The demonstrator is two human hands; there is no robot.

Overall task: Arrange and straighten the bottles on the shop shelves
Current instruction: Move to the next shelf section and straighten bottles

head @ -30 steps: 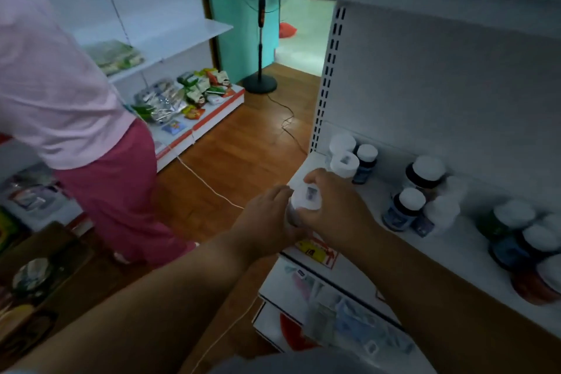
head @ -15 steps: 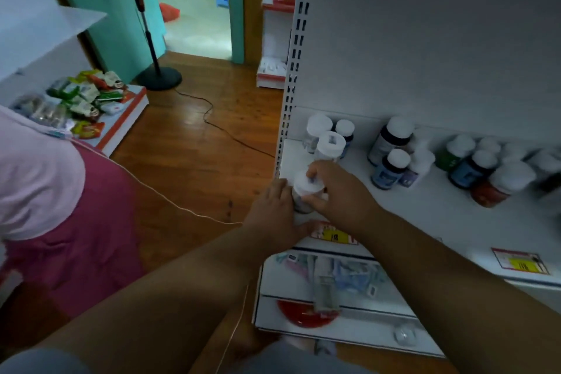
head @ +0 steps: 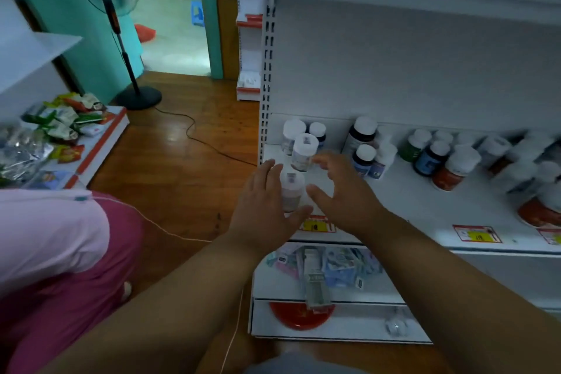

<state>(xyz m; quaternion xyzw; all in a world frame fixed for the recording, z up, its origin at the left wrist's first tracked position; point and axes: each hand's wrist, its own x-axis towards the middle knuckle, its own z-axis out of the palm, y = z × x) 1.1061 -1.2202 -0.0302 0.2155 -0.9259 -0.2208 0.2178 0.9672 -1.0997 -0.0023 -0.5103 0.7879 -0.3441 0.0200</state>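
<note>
A small white-capped bottle [head: 291, 190] stands upright near the front left corner of the white shelf [head: 409, 206]. My left hand [head: 262, 209] is beside it on the left, fingers straight, thumb under its base side. My right hand [head: 343, 191] hovers just right of it, fingers spread and apart from the bottle. Behind it stand two more white-capped bottles [head: 303, 150] in a line. Further right along the shelf stand several white-capped bottles [head: 431, 158] with dark, blue, green and red labels.
A person in a pink top and red trousers [head: 60, 252] crouches at the left. A standing fan [head: 118, 24] and its cable lie on the wooden floor. A low shelf with snack packets [head: 66, 121] is at the left. Lower shelves [head: 321, 270] hold packets.
Both hands have let go of the front bottle; the right hand lifted off its cap and opened to the right, the left hand opened beside it. The view shifted slightly.
</note>
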